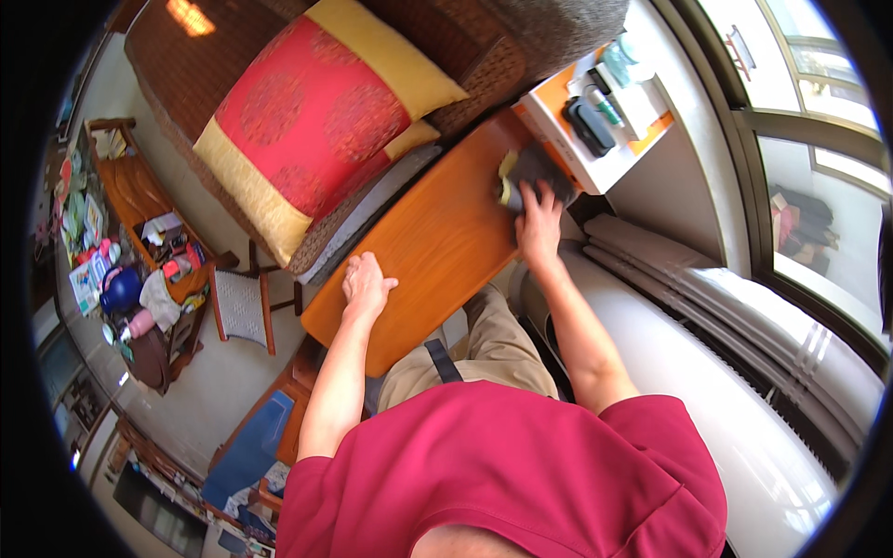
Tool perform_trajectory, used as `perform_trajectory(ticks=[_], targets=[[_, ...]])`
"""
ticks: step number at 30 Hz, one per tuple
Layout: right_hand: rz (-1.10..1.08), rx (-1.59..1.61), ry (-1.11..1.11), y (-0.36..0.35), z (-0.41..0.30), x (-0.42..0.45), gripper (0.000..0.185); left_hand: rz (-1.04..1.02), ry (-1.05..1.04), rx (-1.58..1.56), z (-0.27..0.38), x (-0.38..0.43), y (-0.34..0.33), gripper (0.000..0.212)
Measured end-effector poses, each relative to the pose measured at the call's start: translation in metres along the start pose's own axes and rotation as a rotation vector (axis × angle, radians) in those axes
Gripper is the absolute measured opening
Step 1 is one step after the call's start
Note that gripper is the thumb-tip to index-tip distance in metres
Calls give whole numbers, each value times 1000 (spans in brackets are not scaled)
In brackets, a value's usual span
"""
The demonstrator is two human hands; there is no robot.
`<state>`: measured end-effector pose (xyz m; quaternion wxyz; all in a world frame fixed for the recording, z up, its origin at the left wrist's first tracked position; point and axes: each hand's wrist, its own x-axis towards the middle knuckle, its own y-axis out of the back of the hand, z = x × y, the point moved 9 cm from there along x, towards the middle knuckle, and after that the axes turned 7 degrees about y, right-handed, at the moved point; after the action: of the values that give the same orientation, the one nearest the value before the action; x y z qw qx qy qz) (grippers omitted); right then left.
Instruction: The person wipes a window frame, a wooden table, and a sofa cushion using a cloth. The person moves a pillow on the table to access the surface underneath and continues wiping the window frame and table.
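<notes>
A wooden tabletop [436,227] with a glossy orange-brown finish stretches diagonally in front of me. Near its far right end, my right hand [541,227] presses a dark grey cloth [541,167] with a yellowish edge against the wood. The fingers are spread over the cloth and part of it is bunched up. My left hand [366,284] rests at the tabletop's left edge, thumb out to the side. Its fingertips are bent at the edge, so their grip is hidden.
A white and orange box [593,164] at the far end carries a black case [589,125] and small items. Left lies a red and gold cushion [317,115] on a seat. A white cylindrical appliance [649,363] stands right, below the window frame [788,125]. A stool [243,307] stands left.
</notes>
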<state>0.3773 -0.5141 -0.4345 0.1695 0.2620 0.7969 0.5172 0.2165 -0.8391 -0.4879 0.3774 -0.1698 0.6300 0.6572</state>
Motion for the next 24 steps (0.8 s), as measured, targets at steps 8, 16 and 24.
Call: perform_trajectory(ticks=[8, 16, 24], targets=[[367, 819, -949, -2, 138, -116, 42, -72, 110, 67, 12, -5, 10, 59], [910, 798, -692, 194, 220, -43, 42, -98, 177, 115, 12, -2, 8, 62], [638, 72, -420, 274, 305, 120, 48, -107, 189, 111, 14, -2, 8, 62]])
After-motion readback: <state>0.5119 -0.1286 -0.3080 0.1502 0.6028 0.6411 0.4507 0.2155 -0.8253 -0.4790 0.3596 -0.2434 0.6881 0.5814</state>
